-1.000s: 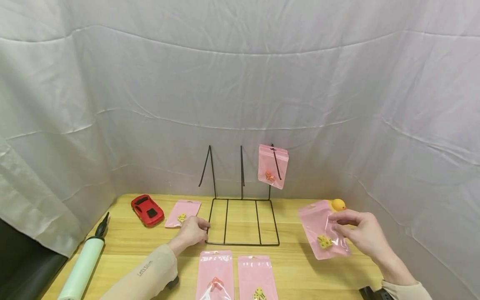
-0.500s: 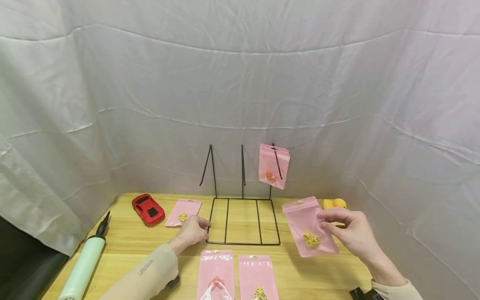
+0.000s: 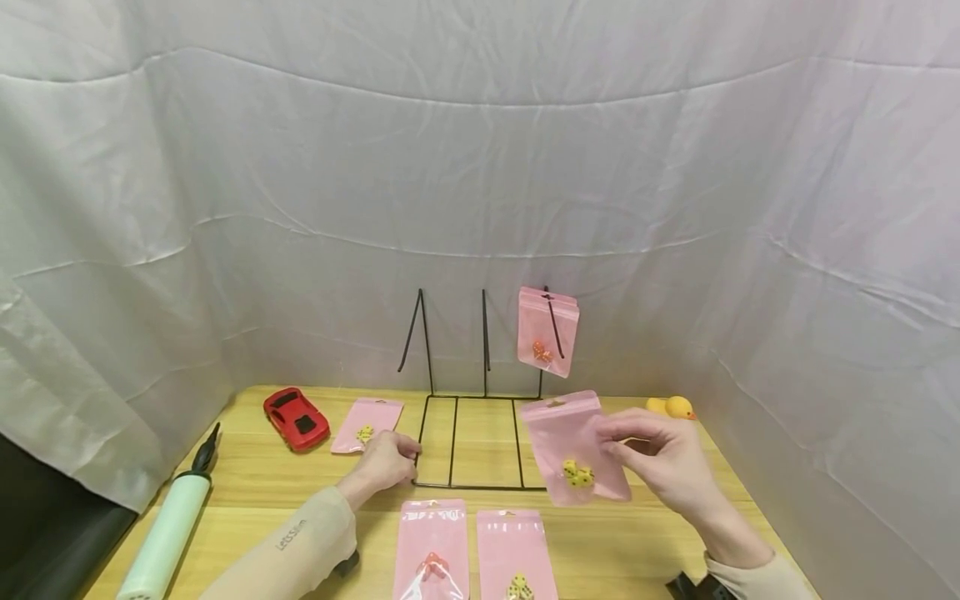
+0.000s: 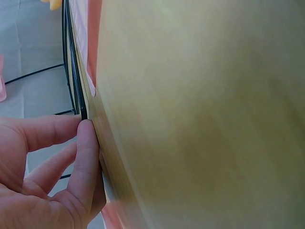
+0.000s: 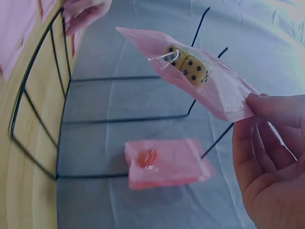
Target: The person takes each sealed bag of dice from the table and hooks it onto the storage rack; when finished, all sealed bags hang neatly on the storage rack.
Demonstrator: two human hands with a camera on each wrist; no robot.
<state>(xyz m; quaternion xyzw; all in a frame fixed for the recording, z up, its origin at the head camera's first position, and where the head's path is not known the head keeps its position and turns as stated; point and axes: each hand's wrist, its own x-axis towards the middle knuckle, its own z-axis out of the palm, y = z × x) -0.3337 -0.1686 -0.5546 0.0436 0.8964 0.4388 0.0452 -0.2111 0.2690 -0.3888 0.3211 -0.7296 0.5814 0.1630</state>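
Observation:
My right hand [image 3: 660, 458] pinches the side edge of a pink zip bag [image 3: 551, 433] with yellow dice in it, raised over the right front of a black wire rack [image 3: 487, 398]. Thumb and fingers on that bag show in the right wrist view, the yellow dice [image 5: 190, 67] seen through the film. My left hand [image 3: 382, 460] pinches the front left corner of the rack's base; the left wrist view shows the black wire [image 4: 78, 71] between thumb and fingertips. Pink bags with orange dice [image 3: 542, 350] hang on the rack's right hook. Its left and middle hooks carry nothing.
Two pink bags lie in front of the rack, one with red pieces [image 3: 432, 567], one with yellow dice [image 3: 519, 586]. Another pink bag [image 3: 363, 414] lies left of it. A red toy car [image 3: 296, 419], pale green pump [image 3: 167, 533] and yellow rubber duck [image 3: 677, 407] stand around.
My right hand has carried the bag of yellow dice leftward, from beside the rubber duck to over the rack's right side. My left hand has stayed at the rack's corner.

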